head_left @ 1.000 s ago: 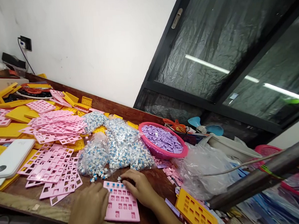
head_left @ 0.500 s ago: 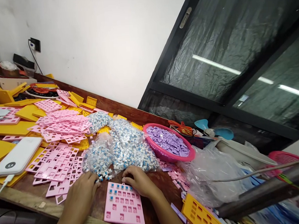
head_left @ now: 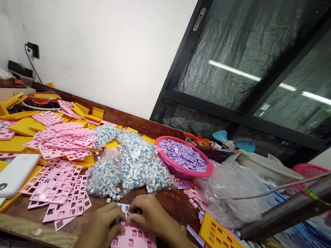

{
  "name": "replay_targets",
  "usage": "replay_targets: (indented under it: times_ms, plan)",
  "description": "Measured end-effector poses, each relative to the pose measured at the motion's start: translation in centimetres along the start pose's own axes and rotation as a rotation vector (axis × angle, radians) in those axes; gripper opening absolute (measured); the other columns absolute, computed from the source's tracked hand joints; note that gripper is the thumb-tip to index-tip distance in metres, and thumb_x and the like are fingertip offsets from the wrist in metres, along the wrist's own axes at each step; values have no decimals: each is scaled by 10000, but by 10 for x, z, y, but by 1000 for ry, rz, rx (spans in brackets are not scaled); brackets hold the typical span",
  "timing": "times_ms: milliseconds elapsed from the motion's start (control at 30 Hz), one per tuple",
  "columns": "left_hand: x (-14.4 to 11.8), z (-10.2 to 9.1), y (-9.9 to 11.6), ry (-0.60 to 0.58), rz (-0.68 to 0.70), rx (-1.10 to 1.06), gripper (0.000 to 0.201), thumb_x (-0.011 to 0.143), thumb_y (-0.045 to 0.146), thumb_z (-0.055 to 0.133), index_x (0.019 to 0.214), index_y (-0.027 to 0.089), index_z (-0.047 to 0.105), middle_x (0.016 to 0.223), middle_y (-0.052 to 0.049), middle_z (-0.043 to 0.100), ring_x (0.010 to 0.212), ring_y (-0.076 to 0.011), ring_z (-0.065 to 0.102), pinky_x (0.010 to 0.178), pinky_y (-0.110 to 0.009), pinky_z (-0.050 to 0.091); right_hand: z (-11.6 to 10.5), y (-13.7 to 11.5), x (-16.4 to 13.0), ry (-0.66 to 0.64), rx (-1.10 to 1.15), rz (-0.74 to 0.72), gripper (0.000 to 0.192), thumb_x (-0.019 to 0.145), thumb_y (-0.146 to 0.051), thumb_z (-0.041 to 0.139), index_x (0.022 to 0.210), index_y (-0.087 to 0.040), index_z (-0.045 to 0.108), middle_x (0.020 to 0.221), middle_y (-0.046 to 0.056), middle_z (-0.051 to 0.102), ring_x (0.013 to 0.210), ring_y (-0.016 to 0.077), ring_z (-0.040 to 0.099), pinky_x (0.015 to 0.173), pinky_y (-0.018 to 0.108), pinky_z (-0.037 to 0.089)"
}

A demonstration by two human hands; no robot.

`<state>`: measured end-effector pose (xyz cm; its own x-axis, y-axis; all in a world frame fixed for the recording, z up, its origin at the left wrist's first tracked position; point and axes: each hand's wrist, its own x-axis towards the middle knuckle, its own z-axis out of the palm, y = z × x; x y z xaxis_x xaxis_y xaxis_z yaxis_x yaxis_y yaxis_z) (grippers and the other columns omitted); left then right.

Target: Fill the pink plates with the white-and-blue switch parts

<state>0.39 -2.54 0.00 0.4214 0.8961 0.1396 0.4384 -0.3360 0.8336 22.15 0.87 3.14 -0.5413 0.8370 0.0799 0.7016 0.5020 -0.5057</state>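
A pink plate with square holes lies at the table's front edge, with a few blue key switches in its upper holes. Over its left side, my left hand has thumb and fingers closed together at the holes. Close beside it, my right hand bends over the plate's upper part, fingertips pinched down onto it. Whatever the fingertips hold is too small or hidden to make out. Loose switches spill from a clear bag of blue-and-white switches just beyond my hands.
More bagged switches lie behind. A pink basket holds purple pieces. Pink perforated plates and a white power bank lie left. To the right are a yellow perforated plate, plastic bags and a slanting pole.
My left hand has moved from the loose switches onto the plate. My right hand has come down and left from the plate's top edge, so both hands now meet over it. The view has shifted slightly.
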Motion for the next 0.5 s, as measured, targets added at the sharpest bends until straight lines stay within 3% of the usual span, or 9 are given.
replay_targets:
  times_ms: [133,267,400,500]
  plan:
    - [1,0,-2,-29,-4,-49,233,793,74,610,892,243,737,966,-2,726,926,-169,667,811,-236,468,4,1,1,-32,-39,-76,136,865,-307,801,977,-234,828,887,45,801,825,207,715,744,259,468]
    - [-2,-3,0,-75,61,-60,279,927,150,554,1031,289,773,1070,-15,745,997,-172,679,893,-239,498,-5,0,-3,-103,-25,-107,156,944,-265,713,1059,-256,817,895,38,786,833,185,703,740,240,462]
    - [-2,5,-6,11,133,8,278,966,179,552,1093,304,766,1088,-25,764,1051,-197,672,955,-284,509,-2,3,-2,-30,-36,-93,142,895,-176,738,1001,-222,822,879,38,774,823,175,691,739,236,465]
    - [1,14,-16,31,166,99,255,957,172,576,1049,301,776,979,-15,779,971,-203,679,871,-289,533,4,6,-1,23,-36,-68,85,842,-164,793,913,-202,821,847,29,773,807,170,689,724,235,460]
